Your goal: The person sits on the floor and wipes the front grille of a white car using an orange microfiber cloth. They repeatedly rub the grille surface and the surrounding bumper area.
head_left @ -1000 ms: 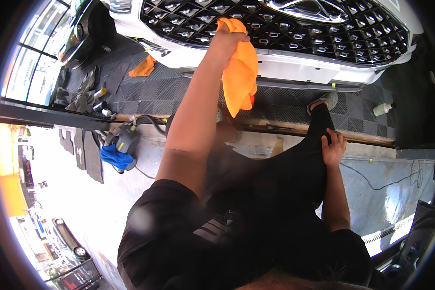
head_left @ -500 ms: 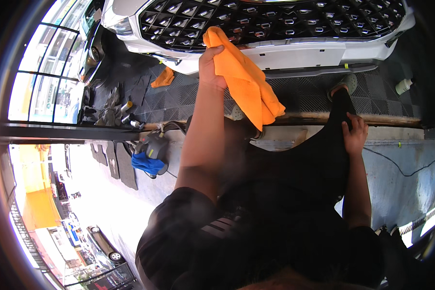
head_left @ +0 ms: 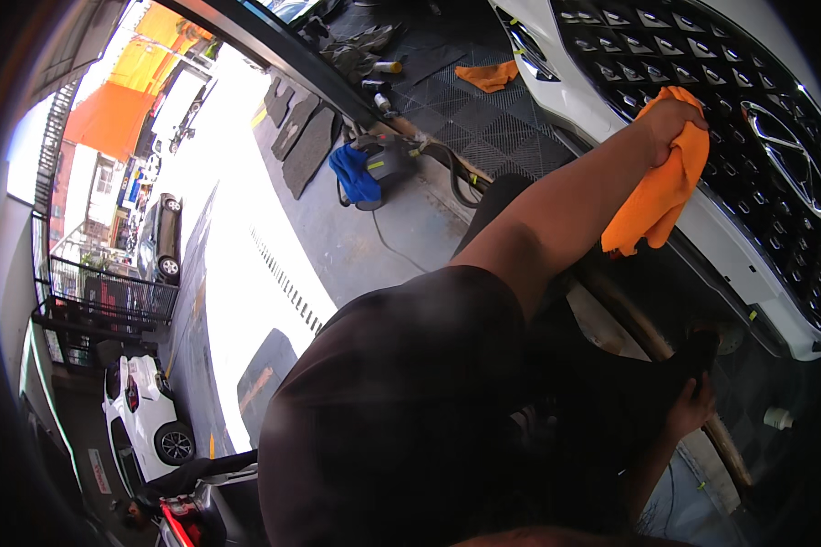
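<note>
My left hand [head_left: 673, 128] grips an orange microfiber cloth [head_left: 659, 199] at the front of a white car. The cloth is bunched under the fingers against the black grille [head_left: 730, 146], and its loose end hangs over the white bumper [head_left: 737, 244]. Whether the fingers press hard on the grille cannot be made out. My right hand [head_left: 691, 407] rests on my black-clad leg, fingers extended and holding nothing. A second orange cloth [head_left: 486, 77] lies crumpled on the dark tiled floor beside the car's corner.
A grey vacuum cleaner [head_left: 388, 157] with a blue cloth [head_left: 354, 175] draped on it stands behind my left arm, its hose and cord on the floor. Floor mats [head_left: 308, 150] lie nearby. A white bottle [head_left: 777, 418] is at the right. Another white car [head_left: 141, 410] is parked behind.
My view has swung left, so the car now sits at the right. The left hand has carried the orange cloth onto the grille, while the right hand stays on my leg.
</note>
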### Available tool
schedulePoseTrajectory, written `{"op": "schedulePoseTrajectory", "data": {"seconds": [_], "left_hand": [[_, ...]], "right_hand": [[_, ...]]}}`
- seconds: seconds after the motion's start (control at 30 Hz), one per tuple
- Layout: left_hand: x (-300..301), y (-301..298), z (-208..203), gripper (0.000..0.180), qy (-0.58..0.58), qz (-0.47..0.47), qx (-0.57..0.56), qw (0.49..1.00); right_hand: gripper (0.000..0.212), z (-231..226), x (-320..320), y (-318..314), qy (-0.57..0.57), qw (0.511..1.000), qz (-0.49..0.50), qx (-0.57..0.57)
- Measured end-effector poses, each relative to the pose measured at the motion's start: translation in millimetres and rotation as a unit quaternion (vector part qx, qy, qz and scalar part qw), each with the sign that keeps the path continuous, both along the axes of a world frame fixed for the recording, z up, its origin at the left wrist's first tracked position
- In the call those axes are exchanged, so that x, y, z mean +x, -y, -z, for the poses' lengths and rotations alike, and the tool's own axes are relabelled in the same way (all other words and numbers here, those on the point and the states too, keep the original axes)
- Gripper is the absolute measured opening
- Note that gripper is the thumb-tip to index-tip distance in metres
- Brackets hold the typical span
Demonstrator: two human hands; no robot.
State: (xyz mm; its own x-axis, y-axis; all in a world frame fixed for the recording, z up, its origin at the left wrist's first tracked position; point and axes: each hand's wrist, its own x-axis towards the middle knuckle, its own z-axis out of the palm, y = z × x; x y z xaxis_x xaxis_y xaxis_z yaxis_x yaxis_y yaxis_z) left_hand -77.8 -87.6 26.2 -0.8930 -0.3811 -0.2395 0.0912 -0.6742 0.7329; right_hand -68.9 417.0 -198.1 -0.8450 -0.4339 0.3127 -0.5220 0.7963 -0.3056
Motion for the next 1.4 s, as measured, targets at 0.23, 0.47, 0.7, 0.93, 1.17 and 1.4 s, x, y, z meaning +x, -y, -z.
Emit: {"op": "schedulePoseTrajectory", "data": {"seconds": [0.23,0.47,0.7,0.93,1.17,1.4], "left_hand": [[14.8,-21.2,11.8,0.025,0.007,-0.043,-0.094,0.995],[25.2,-13.1,8.4,0.041,0.024,-0.001,-0.085,0.996],[108.3,16.5,20.8,0.071,-0.106,0.325,-0.151,0.928],[137.3,-0.1,-18.6,0.047,-0.098,0.372,-0.212,0.898],[154.3,49.2,-45.3,0.028,-0.084,0.222,-0.488,0.84],[127.3,40.9,4.0,0.022,-0.071,0.157,-0.387,0.906]], "right_hand": [[0.041,6.9,-9.4,3.4,-0.014,0.999,-0.001,0.042],[0.04,-13.6,1.3,20.1,-0.019,0.998,0.02,0.055],[0.048,-72.3,6.5,66.5,0.102,0.985,-0.046,-0.131],[0.087,-193.8,9.1,230.7,0.296,0.811,-0.347,-0.365],[0.058,-213.7,28.8,287.5,0.683,0.563,-0.338,-0.318],[0.045,-196.4,60.4,312.0,0.631,0.505,-0.351,-0.473]]}}
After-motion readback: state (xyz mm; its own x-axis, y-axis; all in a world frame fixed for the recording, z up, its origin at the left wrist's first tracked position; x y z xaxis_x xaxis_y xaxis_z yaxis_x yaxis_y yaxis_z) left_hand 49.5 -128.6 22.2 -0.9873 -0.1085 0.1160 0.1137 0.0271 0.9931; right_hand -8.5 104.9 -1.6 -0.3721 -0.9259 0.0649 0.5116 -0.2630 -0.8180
